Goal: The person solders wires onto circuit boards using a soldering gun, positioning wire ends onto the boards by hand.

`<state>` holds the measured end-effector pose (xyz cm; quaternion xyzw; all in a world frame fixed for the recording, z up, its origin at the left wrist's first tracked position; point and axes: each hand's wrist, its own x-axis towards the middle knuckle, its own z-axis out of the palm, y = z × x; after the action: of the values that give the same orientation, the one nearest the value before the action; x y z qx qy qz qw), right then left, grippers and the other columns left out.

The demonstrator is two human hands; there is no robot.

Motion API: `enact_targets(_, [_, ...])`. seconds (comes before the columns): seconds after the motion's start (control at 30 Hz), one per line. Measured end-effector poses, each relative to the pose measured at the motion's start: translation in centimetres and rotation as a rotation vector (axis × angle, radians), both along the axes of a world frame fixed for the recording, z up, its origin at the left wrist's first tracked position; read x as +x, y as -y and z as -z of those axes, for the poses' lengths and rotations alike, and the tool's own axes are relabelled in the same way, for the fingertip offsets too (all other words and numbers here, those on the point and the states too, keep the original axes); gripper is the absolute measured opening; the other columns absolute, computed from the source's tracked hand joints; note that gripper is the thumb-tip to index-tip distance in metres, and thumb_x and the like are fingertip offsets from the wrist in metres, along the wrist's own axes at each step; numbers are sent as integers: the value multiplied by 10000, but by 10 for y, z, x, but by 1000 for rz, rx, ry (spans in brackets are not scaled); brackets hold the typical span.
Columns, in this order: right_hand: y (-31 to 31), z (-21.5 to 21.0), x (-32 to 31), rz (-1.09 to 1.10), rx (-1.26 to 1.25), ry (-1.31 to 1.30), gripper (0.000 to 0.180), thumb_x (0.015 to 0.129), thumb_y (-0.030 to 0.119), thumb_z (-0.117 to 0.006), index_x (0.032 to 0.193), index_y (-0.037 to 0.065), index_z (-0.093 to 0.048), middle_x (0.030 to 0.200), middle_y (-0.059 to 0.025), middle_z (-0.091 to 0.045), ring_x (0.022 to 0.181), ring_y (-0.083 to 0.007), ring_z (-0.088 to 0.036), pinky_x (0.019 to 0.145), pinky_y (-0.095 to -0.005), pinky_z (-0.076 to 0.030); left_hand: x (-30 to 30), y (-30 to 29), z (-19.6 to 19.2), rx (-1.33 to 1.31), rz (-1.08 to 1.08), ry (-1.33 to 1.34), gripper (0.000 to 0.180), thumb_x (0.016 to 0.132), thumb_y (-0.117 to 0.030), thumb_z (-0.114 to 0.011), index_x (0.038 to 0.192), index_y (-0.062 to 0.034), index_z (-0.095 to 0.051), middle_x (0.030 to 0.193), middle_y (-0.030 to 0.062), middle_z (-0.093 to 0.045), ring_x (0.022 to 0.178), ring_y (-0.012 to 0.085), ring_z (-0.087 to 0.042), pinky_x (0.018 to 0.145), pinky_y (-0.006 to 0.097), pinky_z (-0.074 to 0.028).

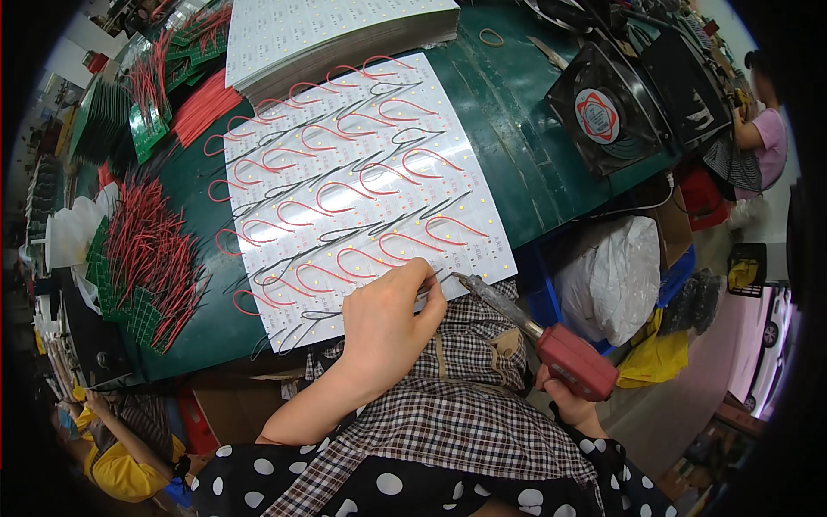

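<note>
I count one white LED sheet (pixel 481 258) lying on the green table (pixel 508 138), bearing four rows of red wires (pixel 461 224). At its near edge, the left hand (pixel 392 319) pinches a dark wire (pixel 422 295); the right hand (pixel 562 395) grips one red-handled soldering gun (pixel 579 362).

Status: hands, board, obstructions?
Left hand pinching thin black wire over white rectangular board. Right hand holding red-bodied soldering gun, metal tip near left fingertips. Thin red wire loops just beyond; nothing visibly blocking tip.
</note>
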<state>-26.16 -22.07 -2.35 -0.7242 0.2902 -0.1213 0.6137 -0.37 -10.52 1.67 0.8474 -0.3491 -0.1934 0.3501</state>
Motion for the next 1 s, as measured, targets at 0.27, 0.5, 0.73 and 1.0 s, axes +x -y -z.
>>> enact_targets(0.27, [-8,-22,24,143,208,104,443,732,185,-680,1051,-67,-505,855,-101,-585,713,-144,-564,650,-259,-459,-1,0,0,14,7,1,107,735,-96,-602,773,-6,-560,683,110,-599,606,211,-607,558,277,-467])
enact_targets(0.5, [-7,-20,18,196,360,104,537,669,82,-727,1129,-69,-496,951,-106,-614,796,-124,-604,726,-227,-492,0,0,0,13,8,11,103,734,-89,-602,773,-5,-558,692,114,-600,619,219,-614,566,282,-473])
enact_targets(0.73, [-4,-15,15,48,97,58,409,796,217,-621,1060,-58,-471,789,-105,-556,652,-158,-532,576,-274,-424,-1,0,0,28,15,7,108,734,-85,-601,780,0,-554,702,117,-603,633,224,-618,578,283,-478])
enact_targets(1.0, [-3,-27,29,100,181,202,496,788,258,-632,1112,-66,-442,895,-147,-574,606,-156,-532,502,-251,-437,-1,0,-2,27,8,-4,113,736,-88,-600,785,1,-552,716,116,-605,637,227,-618,581,285,-477])
